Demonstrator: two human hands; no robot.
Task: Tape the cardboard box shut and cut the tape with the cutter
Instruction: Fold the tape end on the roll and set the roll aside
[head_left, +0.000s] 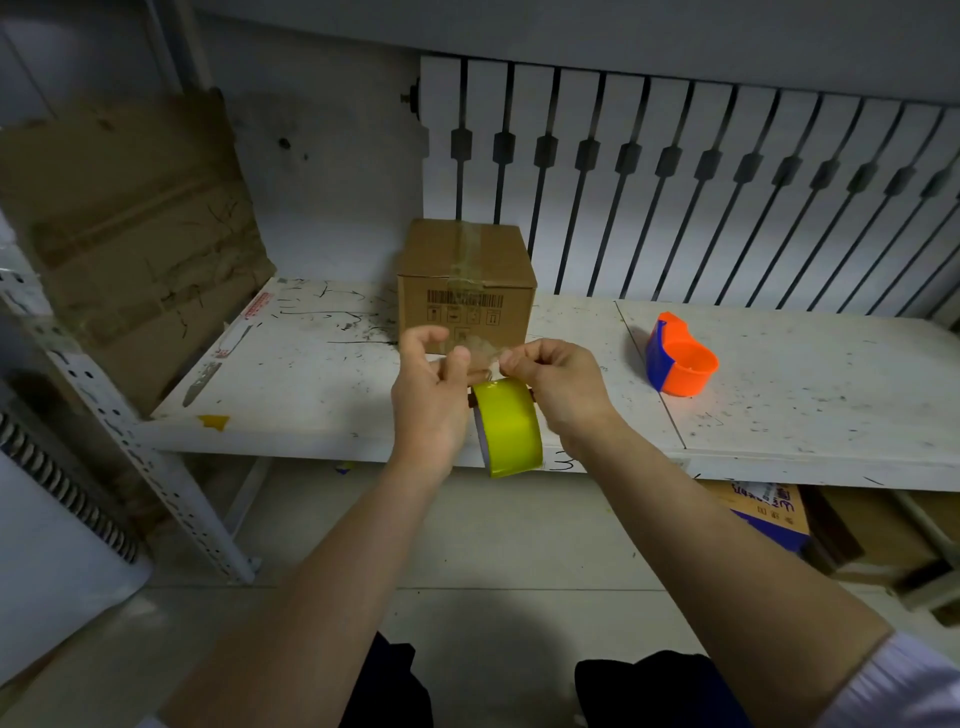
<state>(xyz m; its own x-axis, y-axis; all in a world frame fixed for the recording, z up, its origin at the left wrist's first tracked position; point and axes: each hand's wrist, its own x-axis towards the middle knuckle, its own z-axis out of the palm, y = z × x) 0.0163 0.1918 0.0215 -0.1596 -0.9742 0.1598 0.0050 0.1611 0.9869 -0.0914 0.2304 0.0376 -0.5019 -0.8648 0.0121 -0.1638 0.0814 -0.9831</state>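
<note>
While both hands pinch the clear, clingy tape end, the left hand (434, 384) and right hand (558, 387) hold the light yellow-green tape roll (509, 426); the stiff cardboard box (466, 283) sits at twelve o'clock, the cutter (679, 361) at two, on the bench (779, 395).

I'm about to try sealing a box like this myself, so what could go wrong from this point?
The loose tape end pinched between the left hand and right hand looks crumpled; it may stick to itself. The tape roll hangs off the shelf edge and could drop. The orange cutter lies apart to the right, so reaching for it may mean letting go with one hand.
</note>
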